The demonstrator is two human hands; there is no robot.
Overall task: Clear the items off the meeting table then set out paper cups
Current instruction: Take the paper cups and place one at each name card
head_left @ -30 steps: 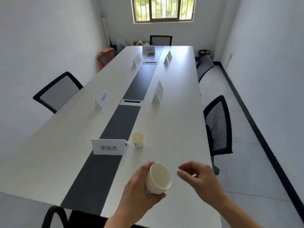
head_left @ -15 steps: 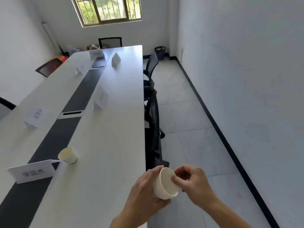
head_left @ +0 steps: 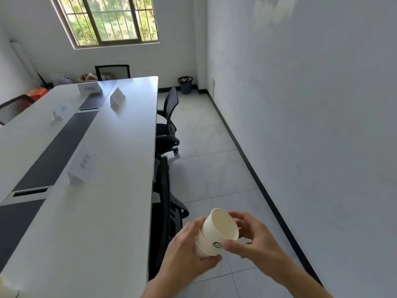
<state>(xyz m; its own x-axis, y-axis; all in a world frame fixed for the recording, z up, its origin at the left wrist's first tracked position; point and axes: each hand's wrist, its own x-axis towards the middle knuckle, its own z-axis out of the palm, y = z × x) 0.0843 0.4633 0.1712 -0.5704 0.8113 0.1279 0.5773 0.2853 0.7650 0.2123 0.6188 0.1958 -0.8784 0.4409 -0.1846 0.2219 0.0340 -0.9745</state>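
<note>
Left: long white meeting table (head_left: 103,211) running near to far, with a dark centre strip (head_left: 55,151) along its length.
- Folded white name cards stand on the table: one at far left (head_left: 59,112), one at the far end (head_left: 89,88), one on the near right half (head_left: 80,168), one farther along that half (head_left: 117,98). Print too blurred to read.

Centre: two black mesh chairs along the table's right edge, the near one (head_left: 163,211) pushed in, the far one (head_left: 169,117) turned outward. Dark waste bin (head_left: 185,84) in the far corner.

Near, right of the table edge, above the floor tiles:
- Left hand (head_left: 184,252): fingers and thumb curled round the lower part of a stack of paper cups (head_left: 206,246).
- Stack: cream-white, nested, tilted with the mouth facing up and away. Stepped rims show at the side, and there is a dark grey logo on the wall.
- Top cup (head_left: 221,226): raised partly out of the stack.
- Right hand (head_left: 255,241): thumb on the near wall, fingers curled over the far rim, pinching the top cup.
</note>
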